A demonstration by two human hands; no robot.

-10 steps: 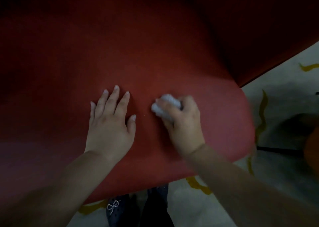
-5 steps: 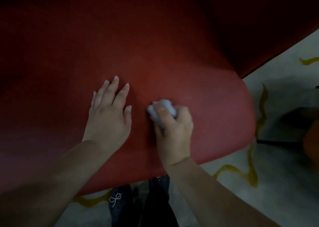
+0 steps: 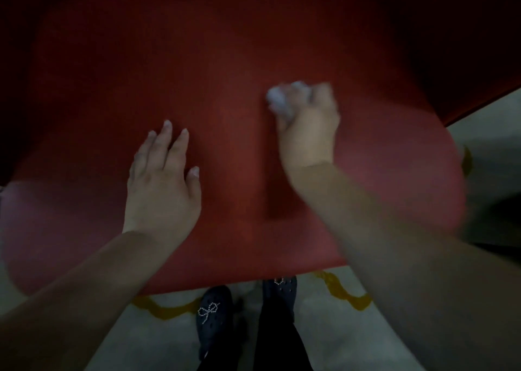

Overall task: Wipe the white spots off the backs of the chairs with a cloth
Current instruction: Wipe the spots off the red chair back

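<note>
1. The step in hand looks like the wiping itself: the right hand [image 3: 307, 133] presses a small crumpled white cloth [image 3: 277, 101] against the broad, smooth red chair back [image 3: 225, 60], up and right of the middle of the panel.
2. The right hand's fingers [image 3: 320, 91] are curled round the cloth, so only a wad of it shows past the knuckles; the hand is motion-blurred, which fits a rubbing stroke.
3. The left hand [image 3: 162, 179] lies flat on the red chair back, well apart from the cloth, its fingers straight and slightly spread and holding nothing. I judge that it steadies the chair.
4. No white spots can be made out on the red panel in this dim, blurred view, so how much of this back is done cannot be told.
5. Below the chair's lower edge are the pale floor with wavy yellow lines [image 3: 346, 294] and the person's dark shoes [image 3: 214, 314], one with a beaded bow.
6. The next move likely calls for firm, even pressure with the cloth kept bunched, the left hand bracing against the push, and a check of the panel for any leftover marks.
</note>
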